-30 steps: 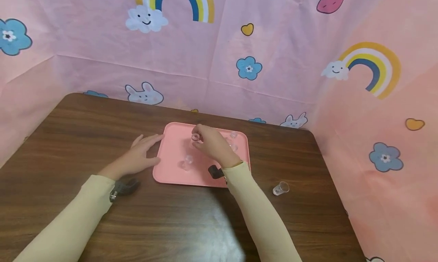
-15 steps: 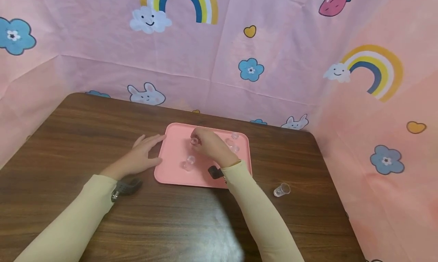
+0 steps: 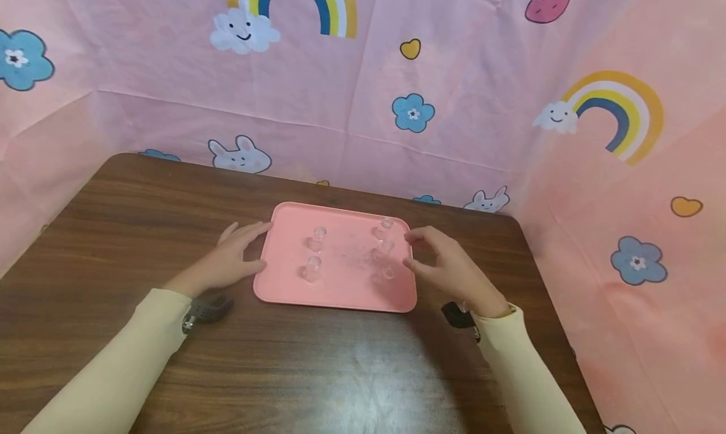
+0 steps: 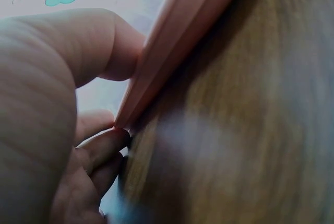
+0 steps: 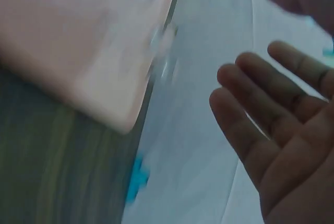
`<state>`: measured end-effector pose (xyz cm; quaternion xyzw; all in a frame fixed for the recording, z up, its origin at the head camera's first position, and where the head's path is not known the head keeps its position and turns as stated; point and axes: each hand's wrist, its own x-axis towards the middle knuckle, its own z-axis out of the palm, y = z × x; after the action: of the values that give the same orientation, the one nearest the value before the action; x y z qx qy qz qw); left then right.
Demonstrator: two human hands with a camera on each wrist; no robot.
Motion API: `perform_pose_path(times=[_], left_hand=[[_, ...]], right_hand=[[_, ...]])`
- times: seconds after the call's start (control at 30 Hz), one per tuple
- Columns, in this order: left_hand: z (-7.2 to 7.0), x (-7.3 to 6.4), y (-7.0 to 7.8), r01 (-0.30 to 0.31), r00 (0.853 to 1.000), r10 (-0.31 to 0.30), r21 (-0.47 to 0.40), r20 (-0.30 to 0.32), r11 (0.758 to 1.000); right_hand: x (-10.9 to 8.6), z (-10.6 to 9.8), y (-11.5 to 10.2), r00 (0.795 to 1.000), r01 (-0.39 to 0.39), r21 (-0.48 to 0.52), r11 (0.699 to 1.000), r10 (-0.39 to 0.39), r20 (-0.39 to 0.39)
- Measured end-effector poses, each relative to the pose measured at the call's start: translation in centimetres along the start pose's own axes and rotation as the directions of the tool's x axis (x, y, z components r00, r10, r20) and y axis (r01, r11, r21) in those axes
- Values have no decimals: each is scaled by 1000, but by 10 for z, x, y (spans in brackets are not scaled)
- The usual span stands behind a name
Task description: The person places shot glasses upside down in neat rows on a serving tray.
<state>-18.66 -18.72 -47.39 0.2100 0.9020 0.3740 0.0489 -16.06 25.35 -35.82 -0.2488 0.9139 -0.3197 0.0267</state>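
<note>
A pink tray lies on the table and carries several small clear cups. Two of them, a back cup and a front cup, stand in the left half. A column of clear cups runs along the right side. My left hand touches the tray's left rim with thumb and fingertips; the left wrist view shows the thumb against the rim. At the tray's right edge is my right hand, fingers spread. It holds nothing in the right wrist view, where the cups are blurred.
The tray sits on a dark wooden table. Pink cloth with printed rainbows and flowers rises behind the table and at its right side. Dark wrist mounts are strapped to both forearms.
My right hand has let go of the small cup at the tray's back left and moved right to the tray's right edge. It now covers the place of the loose cup. My left hand stays.
</note>
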Motion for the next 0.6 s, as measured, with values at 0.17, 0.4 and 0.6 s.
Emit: perform_pose_path(times=[0.17,0.4,0.6], left_hand=[[-1,0,0,-1,1000,1,-2,-3,1000],[0,2,-1,-5,1000,5,0,6,1000],[0,1,-1,-8,1000,8,-4,5,1000]], right_hand=[[-53,-27,42,995,-95,-36,995,95,-9],[-109,-31,89,985,-170,48,984,169,24],[-128,-20,106,983,-185,111,976,183,30]])
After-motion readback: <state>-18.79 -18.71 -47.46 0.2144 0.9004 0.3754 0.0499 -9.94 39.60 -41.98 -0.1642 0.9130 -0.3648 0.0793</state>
